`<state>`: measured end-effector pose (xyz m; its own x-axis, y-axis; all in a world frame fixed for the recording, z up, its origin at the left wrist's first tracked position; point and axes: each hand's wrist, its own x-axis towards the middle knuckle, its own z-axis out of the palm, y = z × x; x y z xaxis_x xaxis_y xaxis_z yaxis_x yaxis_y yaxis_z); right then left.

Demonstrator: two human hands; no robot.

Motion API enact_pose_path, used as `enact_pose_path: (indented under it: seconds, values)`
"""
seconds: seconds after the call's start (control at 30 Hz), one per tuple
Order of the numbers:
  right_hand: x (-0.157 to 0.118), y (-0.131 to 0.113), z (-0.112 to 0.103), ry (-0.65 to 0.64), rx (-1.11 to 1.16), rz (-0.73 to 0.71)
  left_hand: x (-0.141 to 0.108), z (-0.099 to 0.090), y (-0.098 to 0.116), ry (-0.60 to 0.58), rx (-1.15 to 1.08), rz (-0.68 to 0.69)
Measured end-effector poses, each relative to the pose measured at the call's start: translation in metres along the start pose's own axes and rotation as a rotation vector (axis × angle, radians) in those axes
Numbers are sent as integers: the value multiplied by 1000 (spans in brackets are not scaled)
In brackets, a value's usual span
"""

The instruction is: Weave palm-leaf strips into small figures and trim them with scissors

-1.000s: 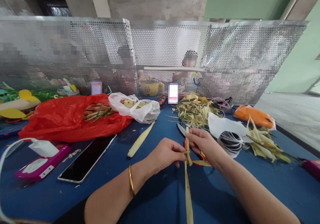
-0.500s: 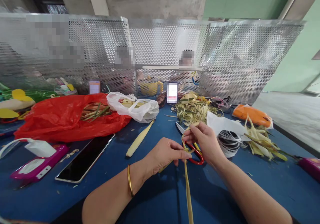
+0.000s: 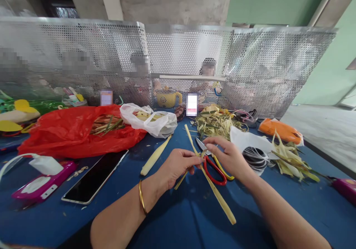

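Note:
My left hand (image 3: 185, 165) is closed, pinching pale yellow-green plant strips, which look like dried husk, where they cross. A long husk strip (image 3: 219, 199) runs from beyond the fingers down toward me, and a shorter end (image 3: 180, 180) pokes out under the left hand. Just to the right, my right hand (image 3: 222, 150) has its fingertips drawn together at a small bent piece of strip by the crossing. Beneath the hands on the blue table lie scissors with a red handle (image 3: 216, 173); a yellow handle (image 3: 226, 170) shows beside it, partly covered by the right hand.
A loose husk piece (image 3: 156, 155) and a phone (image 3: 94, 176) lie left, near a red bag (image 3: 69, 130) and white bag (image 3: 164, 125). A husk pile (image 3: 217, 121), wire coil (image 3: 254, 160) and orange packet (image 3: 280, 130) lie right. Behind stands a perforated metal screen (image 3: 178, 49).
The long strip has swung from nearly upright to a slant, its far end now pointing up-left and its near end lower right. My right hand has shifted slightly right, uncovering more of the yellow handle.

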<state>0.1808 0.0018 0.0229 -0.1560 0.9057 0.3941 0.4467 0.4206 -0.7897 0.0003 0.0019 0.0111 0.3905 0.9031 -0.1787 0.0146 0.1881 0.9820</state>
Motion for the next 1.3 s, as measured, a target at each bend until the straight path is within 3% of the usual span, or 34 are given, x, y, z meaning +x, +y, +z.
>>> enact_pose_path:
  seconds: [0.1,0.3,0.5,0.67,0.73,0.8,0.9,1.03,1.13,1.3]
  values:
    - [-1,-3,-2,-179,-163,-67,0,-2,2,-5,6,-9]
    - [-3,-6,-2,-325,-190,-70,1,-3,2,-13,48,-43]
    - [-4,-1,4,-177,-275,-71,5,-8,0,-42,75,-64]
    - [-6,-8,-2,105,-340,-319,7,-8,-2,29,17,-82]
    - [-10,-20,-6,140,-322,-442,8,-6,-4,83,-10,-58]
    - [-17,-30,-3,29,-385,-574,10,-5,-7,143,-41,-18]
    - [-26,-34,15,-172,-697,-710,12,-4,-12,193,-115,28]
    - [-32,-20,41,-278,-1071,-804,13,-4,-15,171,-265,-60]
    - [-31,-12,48,-280,-1112,-805,13,-3,-13,157,-345,-114]
    - [-30,-11,47,-254,-938,-862,12,-2,-9,162,-436,-126]
